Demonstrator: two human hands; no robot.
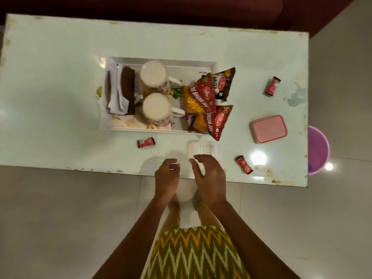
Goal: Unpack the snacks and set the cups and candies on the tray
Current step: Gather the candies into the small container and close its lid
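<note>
A white tray (pixel 141 128) lies mid-table. In it stand two white mugs, one at the back (pixel 154 74) and one at the front (pixel 158 106), upside down, beside folded napkins (pixel 118 90). Three red snack packets (pixel 201 95) lean over the tray's right end. Three red wrapped candies lie loose on the table: one (pixel 146 142) in front of the tray, one (pixel 244 164) near the front edge, one (pixel 272 86) at the right. A clear plastic container (pixel 202 149) sits just beyond my fingertips. My left hand (pixel 167 175) and my right hand (pixel 210 174) hover at the table's front edge, fingers curled, holding nothing.
A pink lidded box (pixel 269 128) rests right of the tray. A purple bucket (pixel 319 150) stands on the floor past the table's right edge. A dark red sofa (pixel 181 9) runs behind the table. The pale table top (pixel 60 117) is glossy, with light glare.
</note>
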